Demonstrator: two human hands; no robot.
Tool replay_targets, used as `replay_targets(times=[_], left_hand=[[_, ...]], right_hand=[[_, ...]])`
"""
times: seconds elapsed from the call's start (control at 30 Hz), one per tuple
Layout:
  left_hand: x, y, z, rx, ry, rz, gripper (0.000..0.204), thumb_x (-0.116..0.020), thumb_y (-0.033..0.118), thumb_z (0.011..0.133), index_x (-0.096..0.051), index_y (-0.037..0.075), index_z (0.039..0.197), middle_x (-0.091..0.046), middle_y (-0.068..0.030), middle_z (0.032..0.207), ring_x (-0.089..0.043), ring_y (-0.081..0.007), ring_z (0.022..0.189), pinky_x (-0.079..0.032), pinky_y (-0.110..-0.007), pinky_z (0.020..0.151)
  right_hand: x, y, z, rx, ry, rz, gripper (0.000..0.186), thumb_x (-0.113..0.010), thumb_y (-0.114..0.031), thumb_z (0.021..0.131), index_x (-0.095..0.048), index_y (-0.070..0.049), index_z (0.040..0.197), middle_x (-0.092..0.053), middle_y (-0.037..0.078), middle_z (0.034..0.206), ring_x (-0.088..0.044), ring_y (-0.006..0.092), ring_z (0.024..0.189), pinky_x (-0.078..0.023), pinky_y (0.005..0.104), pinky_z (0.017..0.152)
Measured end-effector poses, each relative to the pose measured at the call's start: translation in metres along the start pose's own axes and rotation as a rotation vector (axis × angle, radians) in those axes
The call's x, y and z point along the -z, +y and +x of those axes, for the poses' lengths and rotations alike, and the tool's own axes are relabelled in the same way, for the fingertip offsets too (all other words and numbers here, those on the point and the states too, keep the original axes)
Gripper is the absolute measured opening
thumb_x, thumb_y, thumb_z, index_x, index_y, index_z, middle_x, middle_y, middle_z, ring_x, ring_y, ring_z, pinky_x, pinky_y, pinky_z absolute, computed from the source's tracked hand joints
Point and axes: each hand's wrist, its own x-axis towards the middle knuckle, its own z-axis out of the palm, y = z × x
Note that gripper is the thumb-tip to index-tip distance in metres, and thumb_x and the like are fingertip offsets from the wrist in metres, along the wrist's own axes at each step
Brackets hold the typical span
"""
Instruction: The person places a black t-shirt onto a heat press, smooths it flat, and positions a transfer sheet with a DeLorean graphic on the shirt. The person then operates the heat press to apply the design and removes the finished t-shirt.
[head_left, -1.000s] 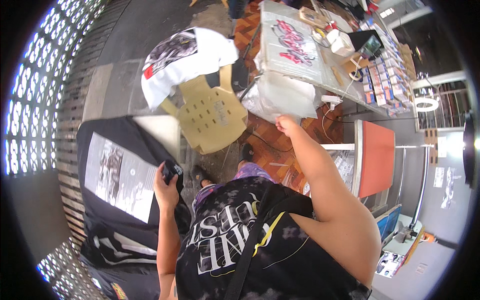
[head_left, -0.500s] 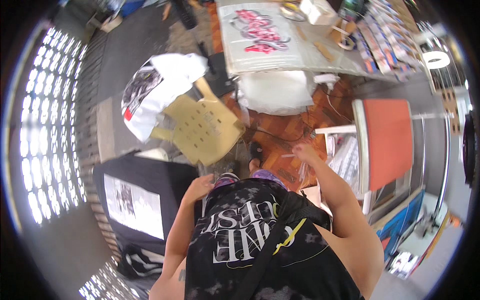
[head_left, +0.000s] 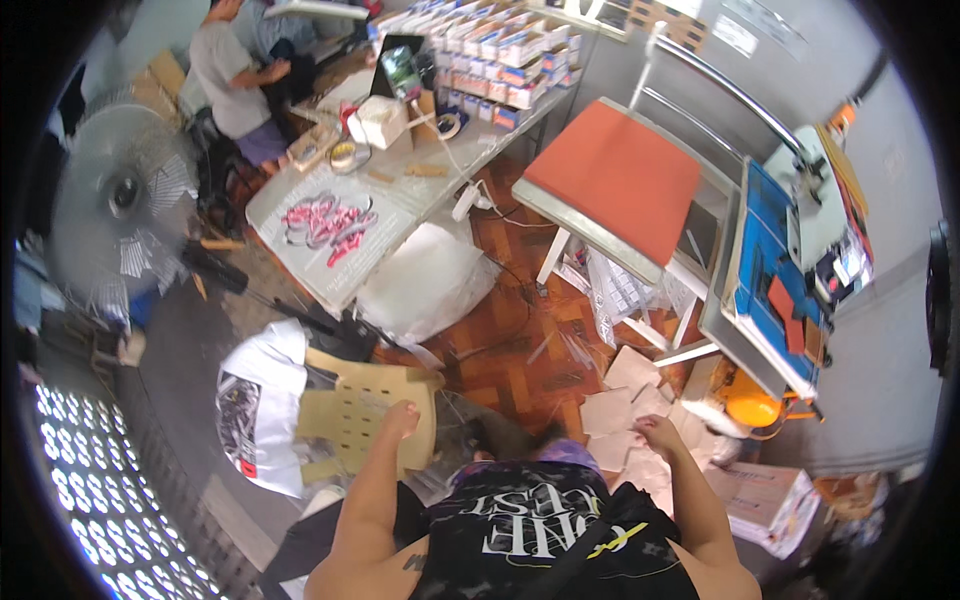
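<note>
My left hand (head_left: 402,420) hangs in front of the yellow plastic chair (head_left: 360,405), with nothing seen in it; its fingers are loosely curled and slightly blurred. A white printed T-shirt (head_left: 270,390) drapes over that chair's back. My right hand (head_left: 657,437) is empty too, its fingers loosely bent and apart. Below it, sheets of brown paper or cardboard (head_left: 612,412) lie on the floor. Neither hand visibly touches anything.
Ahead stands a table (head_left: 430,200) with a red-and-grey print (head_left: 328,222), tape rolls and stacked small boxes (head_left: 500,60). A large fan (head_left: 125,195) is at left, a person (head_left: 230,75) beyond. To the right are an orange-topped stand (head_left: 620,175), a blue-topped frame (head_left: 765,270) and a carton (head_left: 765,500).
My view has turned right and lifted, bringing the fan, the person and more of the right side into sight. My right hand has swung outward over the brown sheets; my left is now by the chair.
</note>
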Motion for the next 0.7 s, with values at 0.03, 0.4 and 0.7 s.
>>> replay_targets(times=[0.03,0.4,0.7], left_hand=[[0.005,-0.008,0.003,0.047,0.018,-0.215,0.038,-0.062,0.033,0.095,-0.069,0.004,0.119,-0.073,-0.0184,0.112,-0.071,-0.0322,0.1,-0.055,-0.044,0.087],[-0.125,0.294,-0.049,-0.771,-0.289,0.212,0.032,-0.065,0.03,0.087,-0.076,0.004,0.102,-0.074,-0.0199,0.1,-0.071,-0.0376,0.098,-0.055,-0.047,0.087],[-0.054,0.77,-0.32,-1.386,0.065,-0.081,0.034,-0.067,0.026,0.099,-0.068,0.009,0.128,-0.071,-0.0152,0.126,-0.067,-0.0328,0.117,-0.049,-0.045,0.106]], right_hand=[[-0.005,0.019,0.0,0.01,-0.037,0.011,0.031,-0.074,-0.026,0.091,-0.072,-0.001,0.11,-0.071,0.004,0.087,-0.065,0.0131,0.071,-0.053,0.0306,0.065],[0.093,0.318,-0.128,-0.111,0.337,0.233,0.039,-0.071,-0.031,0.09,-0.073,0.002,0.111,-0.076,0.014,0.092,-0.074,0.0209,0.077,-0.058,0.0355,0.07],[0.204,0.494,-0.244,-0.347,0.466,0.478,0.058,-0.075,-0.026,0.086,-0.061,0.001,0.135,-0.074,0.021,0.112,-0.076,0.0251,0.085,-0.06,0.0357,0.071]])
